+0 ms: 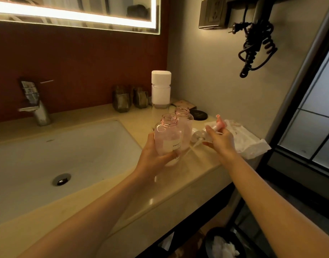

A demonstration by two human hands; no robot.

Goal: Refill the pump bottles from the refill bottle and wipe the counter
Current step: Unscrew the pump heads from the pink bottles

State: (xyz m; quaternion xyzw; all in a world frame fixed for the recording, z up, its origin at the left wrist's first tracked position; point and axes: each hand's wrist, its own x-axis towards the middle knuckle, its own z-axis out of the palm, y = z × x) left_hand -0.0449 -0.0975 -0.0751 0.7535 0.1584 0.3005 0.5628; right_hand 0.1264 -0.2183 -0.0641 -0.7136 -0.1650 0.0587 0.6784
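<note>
Left grip (152, 155) clasps the uncapped pump bottle (168, 138), probably steadying it for refilling. Right grip (221, 140) pinches the pump head (220, 122), keeping its tube clear, just right of the left grip.

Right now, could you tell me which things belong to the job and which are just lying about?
Job: near pump bottle in left hand; second pump bottle; pump head in right hand; refill bottle; wipes pack.
Lying about: faucet; two tumblers; hairdryer cord.

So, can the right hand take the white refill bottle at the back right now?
Probably not yet: the right hand grips a pump head, and the second open pump bottle stands before the refill bottle.
</note>
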